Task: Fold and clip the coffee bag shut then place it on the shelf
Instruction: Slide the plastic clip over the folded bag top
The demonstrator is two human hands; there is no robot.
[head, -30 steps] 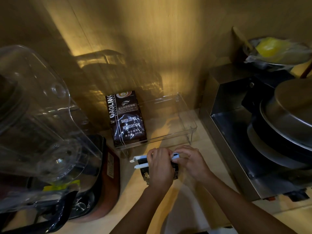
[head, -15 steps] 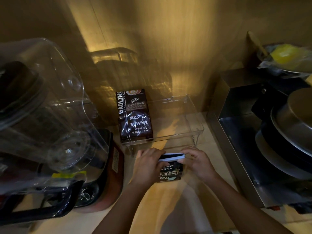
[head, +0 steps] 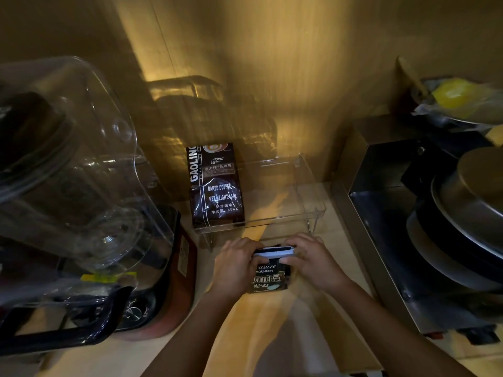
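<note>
A small dark coffee bag (head: 269,278) stands on the wooden counter between my hands, its label facing me. A white clip (head: 275,252) lies across its folded top. My left hand (head: 235,263) grips the clip's left end and the bag's left side. My right hand (head: 310,261) holds the clip's right end and the bag's right side. Just behind them stands a clear acrylic shelf (head: 313,210).
A large dark coffee bag (head: 215,186) lies on the left half of the clear acrylic shelf. A blender with a clear jug (head: 73,172) fills the left side. A steel appliance (head: 408,227) with stacked pans (head: 468,202) stands on the right. A wooden wall rises behind.
The clip's two arms, open and sticking out left a second ago, now lie closed together over the bag's top. The bag's label has come into view below my hands.
</note>
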